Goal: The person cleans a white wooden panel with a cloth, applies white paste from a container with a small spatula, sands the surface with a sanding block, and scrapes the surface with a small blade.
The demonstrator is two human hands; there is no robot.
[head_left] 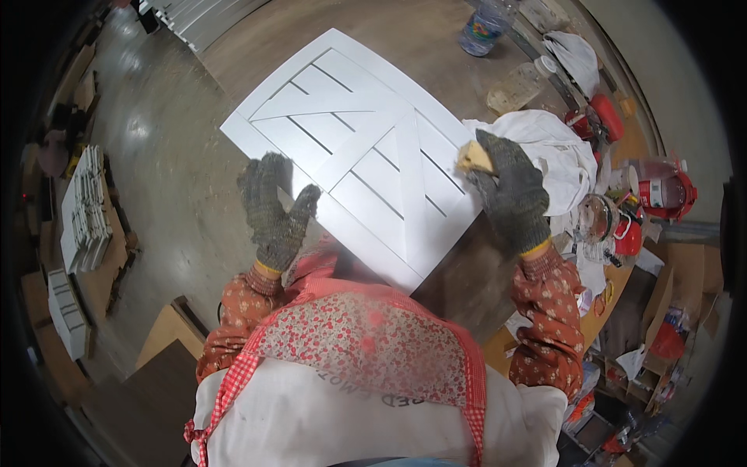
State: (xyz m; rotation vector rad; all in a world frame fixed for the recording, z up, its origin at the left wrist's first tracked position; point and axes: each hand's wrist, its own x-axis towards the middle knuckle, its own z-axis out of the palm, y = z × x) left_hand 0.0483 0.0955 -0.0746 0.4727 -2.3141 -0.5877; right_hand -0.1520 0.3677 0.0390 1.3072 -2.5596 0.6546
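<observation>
A white slatted panel [373, 148] with raised diagonal boards lies tilted across the work surface before me. My right hand [513, 191], in a dark knitted glove, grips a small tan sponge-like block [475, 158] by the panel's right corner. The exact kind of block is hard to make out. At the panel's left edge is my left hand [276, 206], gloved the same way, thumb apart from the outstretched fingers and nothing held. Whether its fingertips touch the edge cannot be told.
Right of the panel, white cloth [537, 152], a large plastic bottle [521, 86], a glass jar [597, 218] and red containers [665, 191] crowd the bench. Stacked white panels [84, 210] stand on the floor at left. Cardboard boxes [685, 272] sit at far right.
</observation>
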